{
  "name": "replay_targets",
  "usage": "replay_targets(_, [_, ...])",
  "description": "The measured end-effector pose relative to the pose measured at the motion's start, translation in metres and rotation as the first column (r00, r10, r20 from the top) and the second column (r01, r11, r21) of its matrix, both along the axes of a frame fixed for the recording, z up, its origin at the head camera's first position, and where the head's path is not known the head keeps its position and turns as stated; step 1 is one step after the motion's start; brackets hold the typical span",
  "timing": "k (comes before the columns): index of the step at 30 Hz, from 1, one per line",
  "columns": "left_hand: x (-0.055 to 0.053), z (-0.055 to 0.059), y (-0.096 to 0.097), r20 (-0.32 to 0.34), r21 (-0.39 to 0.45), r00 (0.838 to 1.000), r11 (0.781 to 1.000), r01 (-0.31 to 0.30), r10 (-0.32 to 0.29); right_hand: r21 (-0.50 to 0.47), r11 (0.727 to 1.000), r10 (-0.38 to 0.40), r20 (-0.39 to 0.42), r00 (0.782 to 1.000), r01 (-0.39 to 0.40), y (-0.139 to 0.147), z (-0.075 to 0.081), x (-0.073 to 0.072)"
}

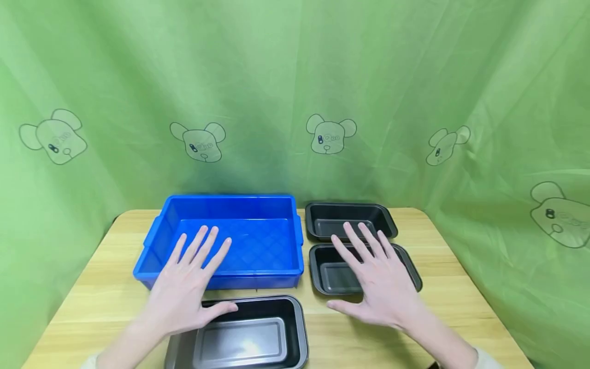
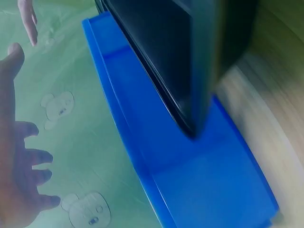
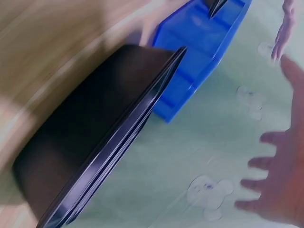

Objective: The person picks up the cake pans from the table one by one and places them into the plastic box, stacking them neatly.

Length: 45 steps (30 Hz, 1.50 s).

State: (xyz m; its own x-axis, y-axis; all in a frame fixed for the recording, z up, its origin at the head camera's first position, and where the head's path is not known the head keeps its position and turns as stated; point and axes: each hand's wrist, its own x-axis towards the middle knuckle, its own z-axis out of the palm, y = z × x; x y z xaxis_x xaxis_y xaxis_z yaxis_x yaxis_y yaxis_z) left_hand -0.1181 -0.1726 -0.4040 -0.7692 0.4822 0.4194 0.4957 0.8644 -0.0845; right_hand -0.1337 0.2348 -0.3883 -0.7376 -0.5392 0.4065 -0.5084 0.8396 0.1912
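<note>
Fingers spread, my left hand (image 1: 182,292) hovers over the near left side, overlapping the front of a blue plastic bin (image 1: 272,282) and the left part of a large dark loaf pan (image 1: 301,333) in the head view. My right hand (image 1: 384,287), fingers also spread, is above a smaller black loaf pan (image 1: 338,279) on the right. Nothing is in either hand. Behind that pan lies another black loaf pan (image 1: 352,206), its near rim close to the front one. The wrist views show the left hand (image 2: 19,166) and right hand (image 3: 280,166) apart from the pans.
Everything stands on a light wooden table (image 1: 442,266). A green curtain (image 1: 258,61) with printed bear heads hangs behind the table and along both sides. The blue bin sits at the back left, right beside the two smaller pans.
</note>
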Motion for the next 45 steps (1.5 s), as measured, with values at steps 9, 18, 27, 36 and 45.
replay_targets(9, [-0.001, -0.009, -0.036, -0.042, 0.044, 0.999, 0.999, 0.028, -0.026, -0.047, 0.995, 0.085, 0.022, 0.996, -0.084, 0.042, -0.001, -0.006])
replay_targets(18, [0.003, -0.011, -0.069, -0.043, 0.133, 0.998, 0.99, 0.049, -0.044, -0.074, 0.983, 0.176, 0.076, 0.981, -0.171, 0.085, -0.006, -0.017])
replay_targets(27, [-0.004, -0.024, -0.093, -0.13, 0.182, 0.984, 0.973, 0.141, -0.119, -0.13, 0.982, 0.154, 0.135, 0.979, -0.136, 0.112, -0.021, -0.027])
replay_targets(36, [-0.005, -0.031, -0.102, -0.133, 0.214, 0.986, 0.969, 0.126, -0.099, -0.138, 0.989, 0.079, 0.191, 0.978, -0.053, 0.126, -0.036, -0.033])
replay_targets(45, [-0.009, -0.041, -0.108, -0.156, 0.228, 0.986, 0.969, 0.098, -0.063, -0.165, 0.986, 0.031, 0.23, 0.973, 0.007, 0.14, -0.054, -0.041])
